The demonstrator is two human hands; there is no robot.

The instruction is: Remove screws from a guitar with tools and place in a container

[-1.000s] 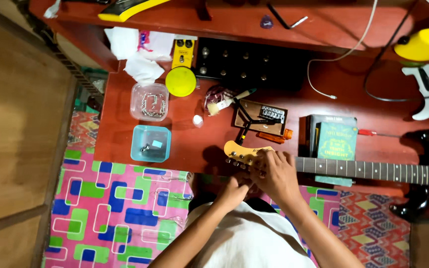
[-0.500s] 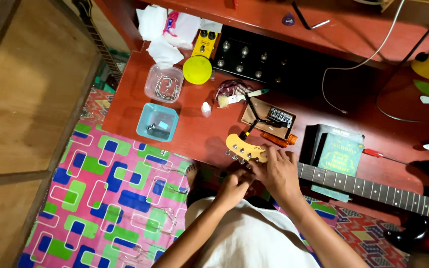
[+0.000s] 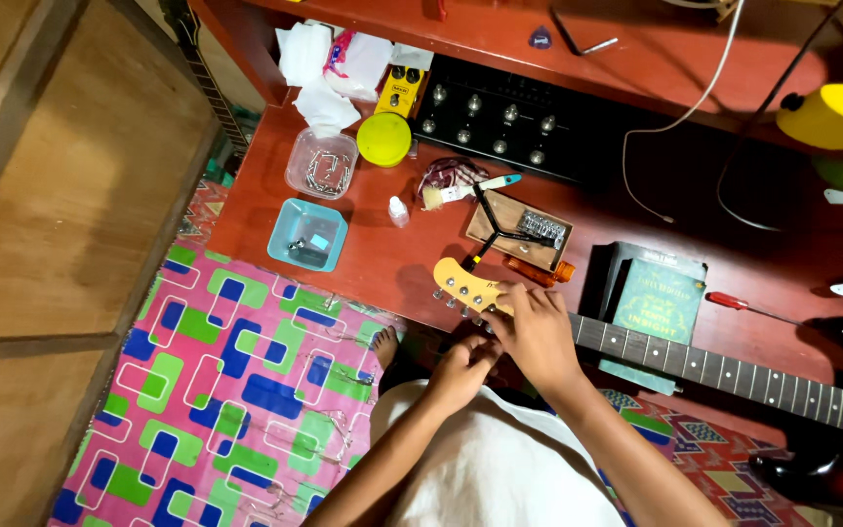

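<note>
A guitar (image 3: 695, 376) lies across the desk (image 3: 382, 263), headstock (image 3: 465, 285) left. Beyond it sits a pedalboard (image 3: 509, 117); two tubs (image 3: 309, 234) stand further left.

Open bench (image 3: 382, 268) surface lies left of the headstock (image 3: 462, 283), between it and the blue tray (image 3: 309, 234). Behind the headstock, passage is blocked by the wooden block (image 3: 519, 229), brush (image 3: 461, 191) and small bottle (image 3: 398, 211). The green box (image 3: 658, 293) obstructs the neck's far side.

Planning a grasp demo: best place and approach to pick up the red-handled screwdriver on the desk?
Grip the red-handled screwdriver by its handle at the left end, coming from above. It lies flat on the red desk beside the green book; the shaft looks too thin, and the guitar neck crowds the near side.
</note>
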